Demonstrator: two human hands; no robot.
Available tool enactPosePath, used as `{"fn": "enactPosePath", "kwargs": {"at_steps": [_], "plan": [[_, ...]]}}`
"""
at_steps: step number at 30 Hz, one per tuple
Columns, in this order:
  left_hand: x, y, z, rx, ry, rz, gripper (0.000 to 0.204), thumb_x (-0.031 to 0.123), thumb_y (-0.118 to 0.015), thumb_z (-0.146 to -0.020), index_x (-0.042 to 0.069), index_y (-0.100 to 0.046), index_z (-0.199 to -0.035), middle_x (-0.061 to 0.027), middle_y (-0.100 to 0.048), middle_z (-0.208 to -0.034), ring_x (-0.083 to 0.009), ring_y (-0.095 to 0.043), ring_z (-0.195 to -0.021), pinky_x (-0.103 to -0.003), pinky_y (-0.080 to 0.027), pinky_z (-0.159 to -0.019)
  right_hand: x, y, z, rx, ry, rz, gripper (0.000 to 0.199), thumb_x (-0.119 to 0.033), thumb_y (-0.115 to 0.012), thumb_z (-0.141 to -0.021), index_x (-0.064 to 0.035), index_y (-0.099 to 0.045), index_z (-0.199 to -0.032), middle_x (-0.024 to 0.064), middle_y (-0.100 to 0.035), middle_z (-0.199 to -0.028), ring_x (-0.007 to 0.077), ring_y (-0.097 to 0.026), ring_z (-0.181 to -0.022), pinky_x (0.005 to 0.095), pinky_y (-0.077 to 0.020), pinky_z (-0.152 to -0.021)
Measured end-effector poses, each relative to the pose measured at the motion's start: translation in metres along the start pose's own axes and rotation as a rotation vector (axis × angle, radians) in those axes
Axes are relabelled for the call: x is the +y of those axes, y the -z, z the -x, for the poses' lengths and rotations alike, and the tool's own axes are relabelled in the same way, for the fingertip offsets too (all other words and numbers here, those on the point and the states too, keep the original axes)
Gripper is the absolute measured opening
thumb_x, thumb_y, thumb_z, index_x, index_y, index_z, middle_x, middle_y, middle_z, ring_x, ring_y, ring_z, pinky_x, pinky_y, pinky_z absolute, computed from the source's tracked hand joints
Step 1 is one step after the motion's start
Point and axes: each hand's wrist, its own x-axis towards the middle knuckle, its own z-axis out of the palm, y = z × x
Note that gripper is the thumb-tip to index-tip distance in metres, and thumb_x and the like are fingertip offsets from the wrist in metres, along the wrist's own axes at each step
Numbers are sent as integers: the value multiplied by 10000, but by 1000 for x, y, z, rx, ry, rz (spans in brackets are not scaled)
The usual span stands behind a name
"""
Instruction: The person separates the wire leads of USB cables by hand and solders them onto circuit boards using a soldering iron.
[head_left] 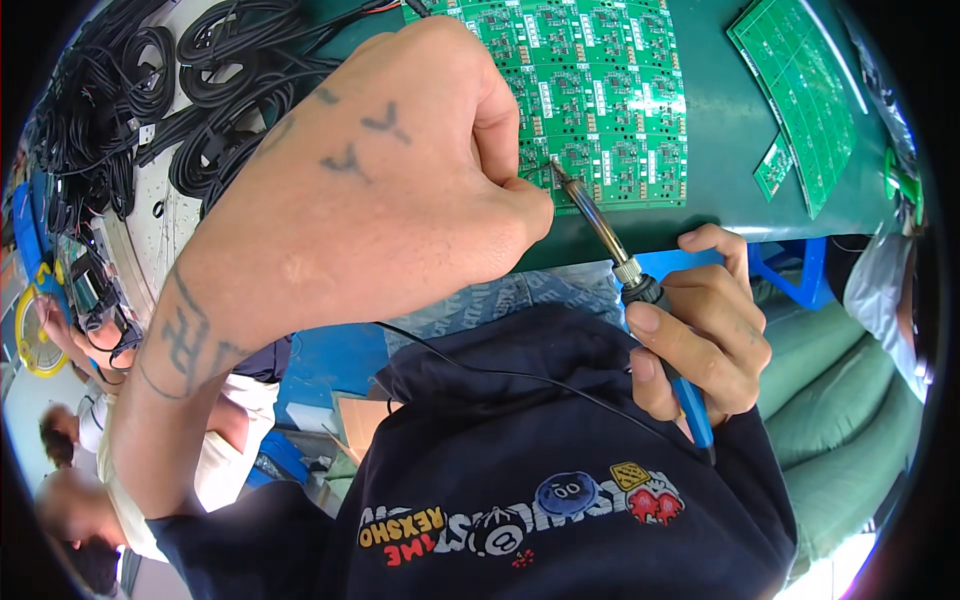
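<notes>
On far bench (730, 130), right hand (705, 335) grips soldering iron (640, 290), tip on green circuit panel (600, 90); left hand (420, 170) pinches closed, likely feeding solder. Keep tip steady on joint.

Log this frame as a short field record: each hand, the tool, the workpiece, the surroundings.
left hand: pinched by the iron's tip, over the board; anything held is too small to tell
right hand: grips soldering iron by its blue handle
tip: on the green circuit board panel, near edge
surface: green table
left side: black cable coils
</notes>
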Motion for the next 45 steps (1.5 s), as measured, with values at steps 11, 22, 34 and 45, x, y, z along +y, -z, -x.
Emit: {"fn": "enactPosePath", "kwargs": {"at_steps": [11,22,34,45], "plan": [[-3,3,-3,-44,-34,-25,123,-46,-655,-741,10,-622,-636,-5,-551,-527,-44,-428,-432,-188,-274,-420,-2,2,-2,4,-37,-56,244,-124,-735,-791,-34,-797,-1009,57,-547,-668,193,-523,-631,487,-503,-867],[-2,2,-3,-59,0,2,110,-38,-658,-753,9,-638,-656,-11,-573,-537,-39,-438,-434,-187,-273,-417,-1,-1,-1,9,-21,1,241,-105,-752,-748,-82,-813,-980,45,-532,-664,180,-505,-632,473,-516,-845],[-4,4,-5,-67,-6,-2,106,-42,-667,-765,7,-642,-674,-7,-575,-544,-38,-436,-433,-186,-281,-419,3,-4,0,97,13,-32,226,-120,-750,-746,-79,-814,-959,41,-517,-658,177,-488,-627,483,-520,-827],[-9,5,-5,-99,-31,3,105,-60,-679,-776,5,-643,-702,3,-563,-554,-38,-424,-435,-189,-289,-422,6,-4,2,120,-13,-57,233,-162,-739,-777,-59,-802,-977,60,-544,-673,187,-497,-627,487,-517,-813]]}}
